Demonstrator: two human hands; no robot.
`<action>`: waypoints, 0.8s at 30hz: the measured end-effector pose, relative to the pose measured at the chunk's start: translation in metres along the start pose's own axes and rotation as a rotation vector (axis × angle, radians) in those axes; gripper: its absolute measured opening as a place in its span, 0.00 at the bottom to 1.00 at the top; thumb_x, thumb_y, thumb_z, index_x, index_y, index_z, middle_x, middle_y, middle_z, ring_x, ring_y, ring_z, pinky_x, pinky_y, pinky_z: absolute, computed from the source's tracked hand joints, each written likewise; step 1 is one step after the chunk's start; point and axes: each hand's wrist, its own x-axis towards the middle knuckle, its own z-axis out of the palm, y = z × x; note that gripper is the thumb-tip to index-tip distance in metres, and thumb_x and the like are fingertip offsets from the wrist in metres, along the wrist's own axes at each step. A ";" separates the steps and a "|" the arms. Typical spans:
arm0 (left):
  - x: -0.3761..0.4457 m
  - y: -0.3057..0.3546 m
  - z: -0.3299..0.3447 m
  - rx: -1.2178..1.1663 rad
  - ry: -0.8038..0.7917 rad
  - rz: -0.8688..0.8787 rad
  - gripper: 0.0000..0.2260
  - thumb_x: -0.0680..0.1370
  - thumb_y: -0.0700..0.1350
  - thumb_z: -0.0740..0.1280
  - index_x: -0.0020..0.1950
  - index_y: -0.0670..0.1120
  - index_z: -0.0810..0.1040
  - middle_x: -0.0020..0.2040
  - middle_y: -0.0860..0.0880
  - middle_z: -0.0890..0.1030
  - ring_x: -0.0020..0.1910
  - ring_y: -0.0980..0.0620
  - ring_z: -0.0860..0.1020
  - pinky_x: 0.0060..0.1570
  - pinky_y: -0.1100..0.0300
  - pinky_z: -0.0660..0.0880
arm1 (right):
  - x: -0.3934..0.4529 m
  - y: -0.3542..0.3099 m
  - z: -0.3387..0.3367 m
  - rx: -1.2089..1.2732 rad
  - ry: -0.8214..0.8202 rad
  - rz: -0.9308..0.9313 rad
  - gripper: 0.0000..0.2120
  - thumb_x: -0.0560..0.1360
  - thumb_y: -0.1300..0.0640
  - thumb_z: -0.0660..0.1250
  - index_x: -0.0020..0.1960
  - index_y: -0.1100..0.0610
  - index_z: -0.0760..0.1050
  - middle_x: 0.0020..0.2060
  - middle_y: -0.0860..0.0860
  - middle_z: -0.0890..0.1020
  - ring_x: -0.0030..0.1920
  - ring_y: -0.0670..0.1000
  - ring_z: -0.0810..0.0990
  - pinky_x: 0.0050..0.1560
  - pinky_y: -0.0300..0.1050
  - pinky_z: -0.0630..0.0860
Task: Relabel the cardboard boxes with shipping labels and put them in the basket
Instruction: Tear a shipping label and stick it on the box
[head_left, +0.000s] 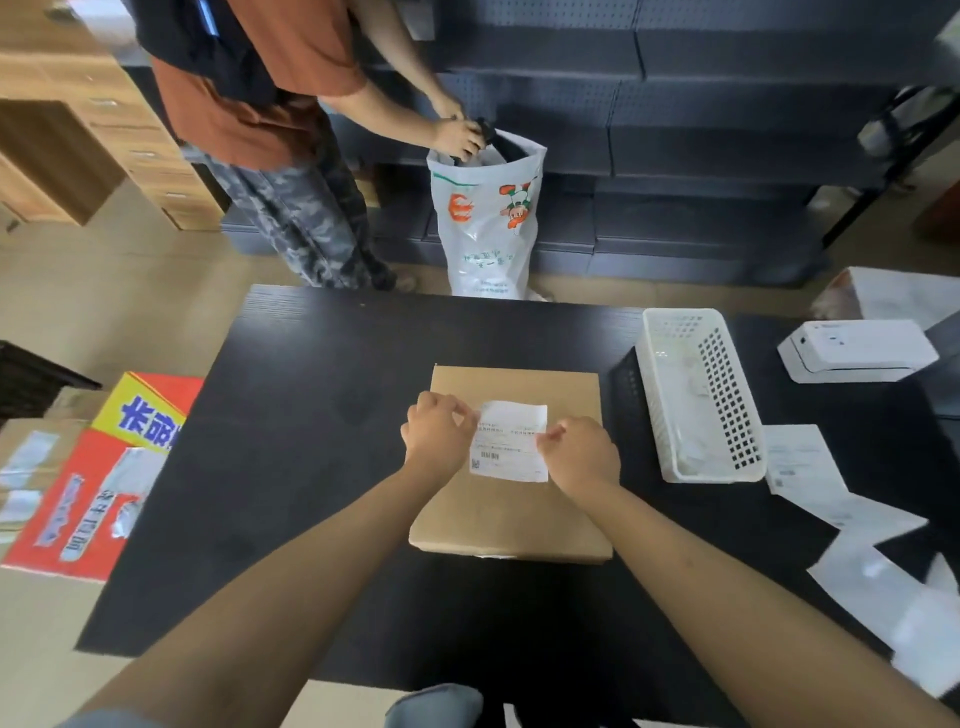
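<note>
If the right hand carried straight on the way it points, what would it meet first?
Probably the shipping label its fingers already pinch, then the left hand just beyond; the right hand points up and leftward.

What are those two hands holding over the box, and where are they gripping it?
A white shipping label, over the cardboard box. The left hand pinches its upper left edge; the right hand pinches its right edge.

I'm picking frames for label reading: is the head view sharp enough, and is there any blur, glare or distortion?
Head view: soft all over, so the label on the box shows lines and a barcode but no legible text; wide-angle bending curves the table edges and stretches the forearms; papers at the right edge smear; lighting even, no hard glare; both hands pinch the label's side edges.
</note>
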 end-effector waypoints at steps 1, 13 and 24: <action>0.002 -0.002 0.002 0.004 -0.007 0.008 0.08 0.80 0.51 0.61 0.51 0.50 0.78 0.61 0.50 0.70 0.61 0.49 0.67 0.56 0.57 0.59 | 0.000 0.001 0.003 -0.014 0.003 0.006 0.10 0.77 0.48 0.64 0.50 0.52 0.80 0.44 0.48 0.80 0.42 0.49 0.79 0.39 0.43 0.76; 0.019 -0.020 0.026 0.129 0.016 0.133 0.08 0.78 0.51 0.63 0.51 0.51 0.79 0.59 0.50 0.68 0.59 0.47 0.65 0.58 0.56 0.62 | 0.002 0.004 0.026 -0.209 0.091 0.016 0.12 0.77 0.48 0.61 0.52 0.54 0.76 0.54 0.52 0.72 0.53 0.53 0.72 0.54 0.49 0.72; -0.005 -0.026 0.030 0.332 0.059 0.899 0.16 0.67 0.35 0.71 0.54 0.41 0.76 0.58 0.43 0.77 0.56 0.42 0.76 0.56 0.55 0.62 | -0.006 0.002 0.034 -0.313 0.205 -0.364 0.21 0.72 0.63 0.65 0.65 0.59 0.70 0.66 0.55 0.71 0.66 0.56 0.70 0.64 0.50 0.67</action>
